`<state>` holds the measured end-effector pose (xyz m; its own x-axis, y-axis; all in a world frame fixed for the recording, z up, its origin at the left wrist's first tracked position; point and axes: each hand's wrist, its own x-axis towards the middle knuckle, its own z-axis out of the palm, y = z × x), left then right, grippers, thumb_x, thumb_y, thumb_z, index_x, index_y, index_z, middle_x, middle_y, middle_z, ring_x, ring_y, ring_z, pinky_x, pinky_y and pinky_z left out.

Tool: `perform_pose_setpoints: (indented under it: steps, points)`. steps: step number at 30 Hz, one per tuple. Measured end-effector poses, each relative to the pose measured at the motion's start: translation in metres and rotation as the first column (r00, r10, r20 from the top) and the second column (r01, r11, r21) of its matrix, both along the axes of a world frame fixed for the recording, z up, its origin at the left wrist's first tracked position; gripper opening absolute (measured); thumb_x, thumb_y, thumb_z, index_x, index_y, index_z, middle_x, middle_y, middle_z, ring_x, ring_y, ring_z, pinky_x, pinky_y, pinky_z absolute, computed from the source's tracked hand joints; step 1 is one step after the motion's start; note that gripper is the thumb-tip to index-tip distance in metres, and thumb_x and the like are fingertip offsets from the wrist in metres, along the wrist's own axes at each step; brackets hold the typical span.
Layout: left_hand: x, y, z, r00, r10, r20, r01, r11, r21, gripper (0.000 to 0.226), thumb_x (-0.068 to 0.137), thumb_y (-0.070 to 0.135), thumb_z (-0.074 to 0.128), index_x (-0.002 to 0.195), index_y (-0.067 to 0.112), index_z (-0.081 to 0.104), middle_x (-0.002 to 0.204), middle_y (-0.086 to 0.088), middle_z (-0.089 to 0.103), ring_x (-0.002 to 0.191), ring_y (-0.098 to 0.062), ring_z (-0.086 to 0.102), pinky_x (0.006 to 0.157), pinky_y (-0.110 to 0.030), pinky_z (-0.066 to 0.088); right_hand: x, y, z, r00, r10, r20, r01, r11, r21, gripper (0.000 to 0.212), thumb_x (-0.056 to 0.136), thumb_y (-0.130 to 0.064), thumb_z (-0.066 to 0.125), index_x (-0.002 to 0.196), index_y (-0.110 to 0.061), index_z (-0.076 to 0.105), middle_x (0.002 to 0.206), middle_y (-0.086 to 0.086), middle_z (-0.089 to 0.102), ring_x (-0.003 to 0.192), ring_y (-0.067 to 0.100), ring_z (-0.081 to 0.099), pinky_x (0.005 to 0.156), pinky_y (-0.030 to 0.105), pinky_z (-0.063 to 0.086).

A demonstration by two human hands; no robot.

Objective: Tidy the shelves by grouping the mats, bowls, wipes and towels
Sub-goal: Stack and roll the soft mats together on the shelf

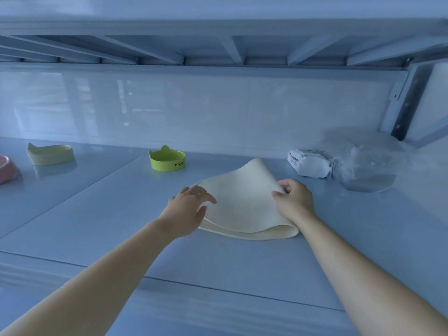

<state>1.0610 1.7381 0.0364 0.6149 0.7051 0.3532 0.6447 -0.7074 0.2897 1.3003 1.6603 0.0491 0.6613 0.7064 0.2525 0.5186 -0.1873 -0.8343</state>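
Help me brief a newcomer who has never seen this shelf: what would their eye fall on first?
The folded cream mat at the centre of the shelf: the right hand pinches its lifted upper layer, the left hand lies open at its left edge. Then the bright green bowl behind it to the left, and the white wipes pack to the back right.

This is one bay of a metal storage rack, the kind found in a stockroom or shop (which of the two cannot be told). A wide, glossy pale shelf [97,214] carries the goods, and the cross-braced underside of the upper shelf [218,49] runs overhead. A bolted upright post [400,110] stands at its far right corner. A cat-eared green bowl [167,159] and a wipes pack [309,163] sit near its back edge.
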Motion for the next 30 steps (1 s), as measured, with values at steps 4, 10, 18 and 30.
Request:
perform_pose_setpoints:
  steps: [4,10,18,30]
  points:
    - [0.014,-0.013,-0.004,0.954,-0.230,-0.194,0.207,0.970,-0.132,0.078,0.057,0.088,0.035,0.124,0.049,0.046,0.143,0.017,0.032,0.134,-0.008,0.026,0.112,-0.033,0.021,0.014,-0.009,-0.003,0.994,0.098,0.056,-0.088,0.984,-0.153,0.038,0.085,-0.029,0.060,0.121,-0.017,0.056,0.127,0.001,0.056,0.116,0.019,0.052,0.085,0.024,0.036]
    - [0.021,-0.016,0.005,0.901,-0.307,-0.306,0.316,0.949,-0.023,0.077,0.063,0.078,0.026,0.129,0.043,0.047,0.139,0.015,0.045,0.128,-0.004,0.039,0.104,-0.016,0.026,0.004,-0.032,0.010,0.834,0.461,0.304,-0.335,0.860,-0.384,0.043,0.086,-0.041,0.060,0.125,-0.024,0.053,0.139,-0.010,0.037,0.128,0.008,0.038,0.098,0.019,0.028]
    - [0.023,-0.017,0.014,0.868,-0.246,-0.431,0.272,0.962,0.000,0.058,0.088,0.024,0.049,0.139,0.041,0.029,0.149,0.014,0.029,0.136,-0.007,0.028,0.109,-0.017,0.018,-0.010,-0.058,0.014,0.608,0.678,0.413,-0.389,0.708,-0.590,0.059,0.077,-0.041,0.068,0.132,-0.035,0.046,0.151,-0.013,0.023,0.139,0.001,0.012,0.106,0.018,0.019]
    - [0.031,0.002,0.008,0.976,-0.046,-0.211,0.080,0.984,0.159,0.050,0.077,0.004,0.043,0.117,0.034,0.053,0.110,0.009,0.061,0.101,-0.019,0.056,0.070,-0.033,0.049,-0.017,-0.038,0.009,0.641,0.655,0.400,-0.341,0.709,-0.617,0.064,0.077,-0.038,0.062,0.137,-0.032,0.040,0.152,-0.006,0.023,0.141,0.007,0.009,0.114,0.030,0.022]
